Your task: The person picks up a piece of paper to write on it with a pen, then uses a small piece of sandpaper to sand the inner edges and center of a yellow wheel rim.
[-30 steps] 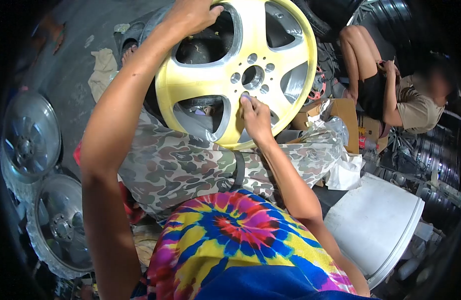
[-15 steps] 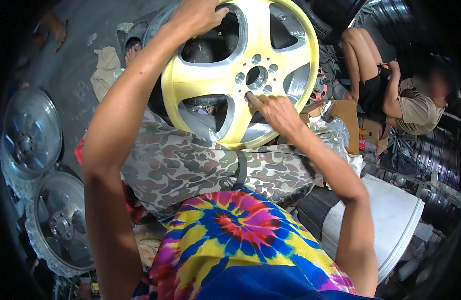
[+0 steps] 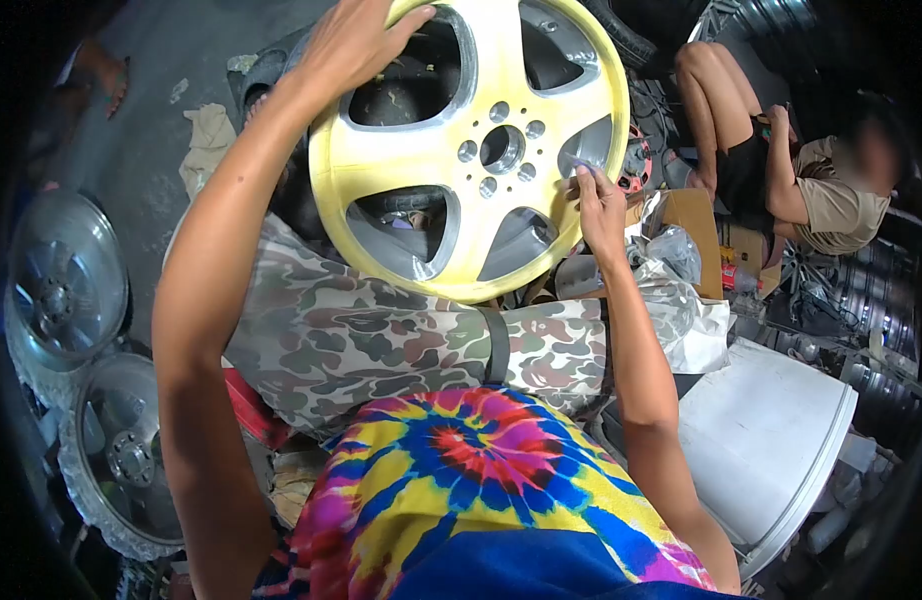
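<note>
A yellow-faced car wheel rim with bare grey metal on its window edges leans in front of me, above my camouflage-covered lap. At its upper left edge, my left hand grips the outer lip, a finger reaching across the face. My right hand is closed in a pinch at the lower right of the wheel, beside a spoke. A small purplish piece shows at its fingertips; its kind is hard to make out. The round centre bore and several bolt holes face me.
Two bare metal wheels stand at the left by wrinkled plastic. A white bucket lies at the right, near a cardboard box. Another person sits at the upper right. A cloth lies on the floor.
My right hand has left the bolt holes near the centre and moved right to the spoke by the outer edge. The left hand stays on the wheel's upper left lip.
</note>
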Motion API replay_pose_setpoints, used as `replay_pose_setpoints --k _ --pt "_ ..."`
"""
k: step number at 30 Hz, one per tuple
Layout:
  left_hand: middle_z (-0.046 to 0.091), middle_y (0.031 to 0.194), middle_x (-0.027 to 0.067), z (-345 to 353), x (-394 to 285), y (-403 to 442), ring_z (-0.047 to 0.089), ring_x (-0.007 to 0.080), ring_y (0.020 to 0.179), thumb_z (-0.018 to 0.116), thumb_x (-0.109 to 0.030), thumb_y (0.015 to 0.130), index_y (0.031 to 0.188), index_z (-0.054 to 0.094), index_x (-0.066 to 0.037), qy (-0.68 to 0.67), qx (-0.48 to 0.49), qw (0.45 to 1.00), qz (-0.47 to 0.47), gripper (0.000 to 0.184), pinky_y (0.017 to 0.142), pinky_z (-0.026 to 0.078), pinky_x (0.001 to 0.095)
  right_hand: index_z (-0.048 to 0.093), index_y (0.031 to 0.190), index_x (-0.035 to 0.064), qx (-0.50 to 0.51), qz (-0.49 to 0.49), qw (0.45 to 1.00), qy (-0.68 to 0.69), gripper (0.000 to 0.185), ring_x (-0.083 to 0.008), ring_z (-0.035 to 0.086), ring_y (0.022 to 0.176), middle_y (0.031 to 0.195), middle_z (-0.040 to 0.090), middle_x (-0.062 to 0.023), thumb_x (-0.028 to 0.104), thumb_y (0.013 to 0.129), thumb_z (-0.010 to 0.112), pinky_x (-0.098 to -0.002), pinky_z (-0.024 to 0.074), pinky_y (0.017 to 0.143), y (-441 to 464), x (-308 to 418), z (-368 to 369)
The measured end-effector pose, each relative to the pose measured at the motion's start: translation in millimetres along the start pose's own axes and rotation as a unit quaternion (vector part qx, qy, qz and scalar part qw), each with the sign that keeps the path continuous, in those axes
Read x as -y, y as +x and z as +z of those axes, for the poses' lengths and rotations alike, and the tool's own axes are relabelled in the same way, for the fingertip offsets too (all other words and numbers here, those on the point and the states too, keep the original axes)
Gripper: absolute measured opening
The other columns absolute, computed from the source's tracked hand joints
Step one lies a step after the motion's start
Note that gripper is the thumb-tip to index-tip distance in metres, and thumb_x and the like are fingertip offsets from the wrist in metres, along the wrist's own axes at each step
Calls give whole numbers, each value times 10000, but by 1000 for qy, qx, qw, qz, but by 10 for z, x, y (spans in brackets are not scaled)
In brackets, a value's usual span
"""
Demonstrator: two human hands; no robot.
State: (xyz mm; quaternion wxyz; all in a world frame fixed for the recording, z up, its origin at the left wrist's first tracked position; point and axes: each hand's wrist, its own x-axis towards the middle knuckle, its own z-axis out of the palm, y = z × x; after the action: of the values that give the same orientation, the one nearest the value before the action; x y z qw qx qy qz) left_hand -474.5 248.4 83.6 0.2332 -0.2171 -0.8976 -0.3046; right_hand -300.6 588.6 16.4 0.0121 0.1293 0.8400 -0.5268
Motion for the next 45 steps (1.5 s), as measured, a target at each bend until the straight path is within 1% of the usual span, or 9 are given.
replay_pose_setpoints --k 5,7,10,21,27,31,33,35,45 --pt "701 1108 295 -559 -125 -637 704 423 1018 450 -529 1062 1020 742 46 11 158 963 -216 646 886 514 533 731 1079 -29 -174 -310 901 -251 319 -416 610 687 787 679 -183 244 1047 570 -470 490 701 230 -542 175" --pt "722 1042 305 -148 440 -1395 680 430 971 431 -574 1066 1131 690 86 250 39 963 -88 712 888 502 436 706 1023 -50 -181 -263 923 -213 392 -430 634 750 796 654 -246 308 1057 550 -502 474 740 215 -544 274" --pt "650 902 371 -336 -19 -1494 722 423 879 436 -555 1064 813 707 90 -45 81 968 -233 743 787 508 542 657 932 -66 -103 -22 979 -172 531 -461 606 771 791 606 -312 409 1075 467 -511 456 758 241 -539 294" --pt "722 746 179 -92 92 128 718 345 741 557 -689 947 865 773 -13 43 110 982 -145 714 720 524 462 613 876 -80 -1 173 985 -5 505 -199 496 702 667 561 -125 377 1065 513 -417 454 690 -326 -493 530" --pt "677 662 112 102 197 369 667 223 617 635 -669 916 843 766 -33 -34 85 992 -81 653 626 491 377 706 1042 -46 76 -34 974 -211 358 -384 555 708 762 582 -209 270 1058 538 -454 457 715 -601 -37 306" --pt "638 629 113 -26 31 385 604 202 570 636 -657 927 784 721 -18 -56 91 991 -79 660 595 453 382 724 1172 -8 55 -155 959 -232 246 -340 564 766 837 534 -174 128 999 615 -451 472 730 -644 489 263" --pt "686 923 297 -160 -109 439 677 442 882 668 -401 928 931 682 48 -48 146 975 -160 450 756 502 497 724 1198 5 63 -219 950 -215 253 -324 556 786 860 517 -163 99 979 640 -444 475 732 -613 507 348" --pt "671 862 296 -113 -111 396 667 431 809 672 -428 925 867 678 50 -52 97 985 -131 481 716 491 490 710 1235 18 77 -277 917 -274 299 -317 553 823 910 523 -153 79 944 680 -446 481 749 -576 410 449" --pt "606 749 302 -157 -161 401 542 258 637 686 -469 928 785 645 74 -83 97 981 -146 563 647 462 456 700 1053 -40 83 -226 929 -282 185 -357 528 800 837 490 -184 118 993 623 -452 430 734 -505 225 565"
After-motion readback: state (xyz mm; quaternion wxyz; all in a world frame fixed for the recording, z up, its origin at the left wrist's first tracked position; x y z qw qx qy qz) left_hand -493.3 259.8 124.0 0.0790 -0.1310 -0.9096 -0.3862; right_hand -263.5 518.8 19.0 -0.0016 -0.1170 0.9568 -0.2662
